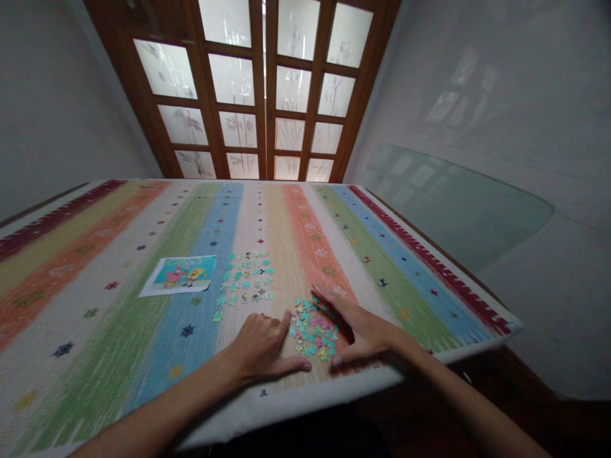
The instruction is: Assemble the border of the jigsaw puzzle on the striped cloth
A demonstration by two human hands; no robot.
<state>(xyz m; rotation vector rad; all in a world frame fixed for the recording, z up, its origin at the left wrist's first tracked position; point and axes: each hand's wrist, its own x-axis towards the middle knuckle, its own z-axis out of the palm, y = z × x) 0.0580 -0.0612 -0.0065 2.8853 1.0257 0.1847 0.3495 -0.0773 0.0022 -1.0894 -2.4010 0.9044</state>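
Note:
A loose pile of small jigsaw puzzle pieces (312, 327), mostly teal with some pink and yellow, lies near the table's front edge. My left hand (262, 346) rests at the left side of the pile, thumb stretched out toward me and index finger along the pieces. On the other side my right hand (358, 327) curves round the pile with thumb and fingers apart. Neither hand holds a piece. Beyond my left hand, several separate puzzle pieces (247, 275) lie spread in rough rows. Left of these rows is a printed cartoon picture (184, 275).
A striped, patterned cloth (119, 305) covers the table. Wooden doors with glass panes (265, 95) stand beyond its far edge. White walls (477, 95) flank both sides, and a pale green glass-like panel (458, 210) is at the right.

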